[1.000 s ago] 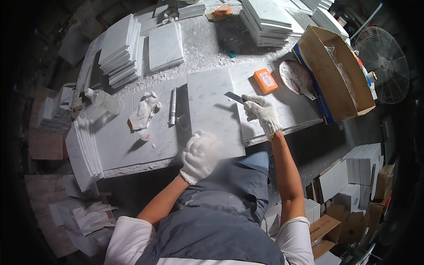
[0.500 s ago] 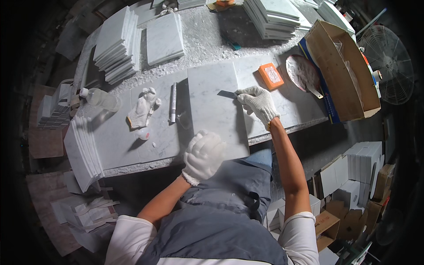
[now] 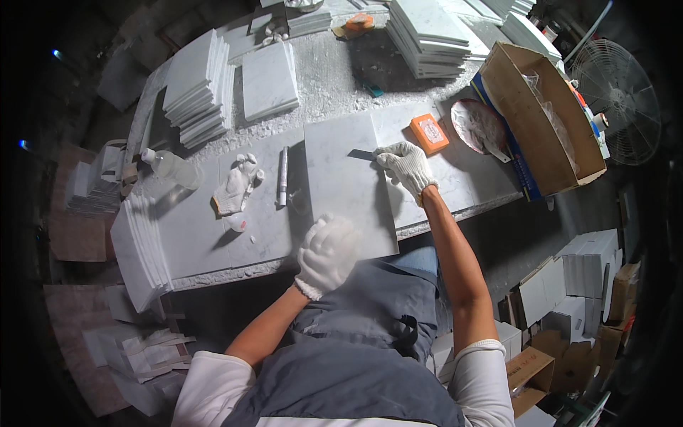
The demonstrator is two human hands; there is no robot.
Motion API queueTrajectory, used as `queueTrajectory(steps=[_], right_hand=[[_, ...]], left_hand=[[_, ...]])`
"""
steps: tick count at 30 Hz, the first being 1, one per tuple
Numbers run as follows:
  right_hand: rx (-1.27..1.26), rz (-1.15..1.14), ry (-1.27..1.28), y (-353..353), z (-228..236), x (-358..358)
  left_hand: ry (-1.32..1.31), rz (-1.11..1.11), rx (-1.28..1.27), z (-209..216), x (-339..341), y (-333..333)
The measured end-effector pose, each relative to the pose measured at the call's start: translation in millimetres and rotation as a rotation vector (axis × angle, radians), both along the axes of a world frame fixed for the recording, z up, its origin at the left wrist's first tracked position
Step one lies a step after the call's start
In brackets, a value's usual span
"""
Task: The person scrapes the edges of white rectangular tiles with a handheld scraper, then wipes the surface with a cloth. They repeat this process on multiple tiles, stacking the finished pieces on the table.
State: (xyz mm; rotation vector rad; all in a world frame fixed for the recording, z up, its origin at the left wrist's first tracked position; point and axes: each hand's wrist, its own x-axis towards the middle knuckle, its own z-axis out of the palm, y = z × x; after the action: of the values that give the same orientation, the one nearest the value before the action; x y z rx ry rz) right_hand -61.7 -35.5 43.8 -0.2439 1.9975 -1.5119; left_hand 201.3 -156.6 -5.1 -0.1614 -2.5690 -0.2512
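Observation:
A large pale marble tile (image 3: 346,167) with grey veins lies on top of the tiles that cover the work table. My gloved right hand (image 3: 405,167) is closed around a dark scraper blade (image 3: 361,154), which is low over the tile's upper right part. My left hand (image 3: 326,252), also in a white knit glove, is at the tile's near left edge. Motion smears its fingers, so their grip is unclear. Left of the tile lie a white marker pen (image 3: 283,176) and a spare white glove (image 3: 237,186).
Beyond my right hand are an orange box (image 3: 430,133), a round dish of white paste (image 3: 478,127) and an open cardboard box (image 3: 530,107). Tile stacks (image 3: 196,85) stand at the back left, more (image 3: 427,39) at the back. A clear bottle (image 3: 172,168) stands left; a fan (image 3: 615,99) right.
The whole view has shifted slightly. My right hand still holds the blade at nearly the same spot over the tile. My left hand stays by the near left edge, blurred in both frames.

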Motion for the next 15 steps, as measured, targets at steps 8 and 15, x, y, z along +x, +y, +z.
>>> queueTrajectory(steps=[8, 15], right_hand=[[-0.485, -0.127, -0.094, 31, 7, 8], [-0.509, -0.138, -0.332, 124, -30, 57]], left_hand=[[-0.102, 0.061, 0.119, 3, -4, 3], [0.044, 0.290, 0.235, 26, 36, -13]])
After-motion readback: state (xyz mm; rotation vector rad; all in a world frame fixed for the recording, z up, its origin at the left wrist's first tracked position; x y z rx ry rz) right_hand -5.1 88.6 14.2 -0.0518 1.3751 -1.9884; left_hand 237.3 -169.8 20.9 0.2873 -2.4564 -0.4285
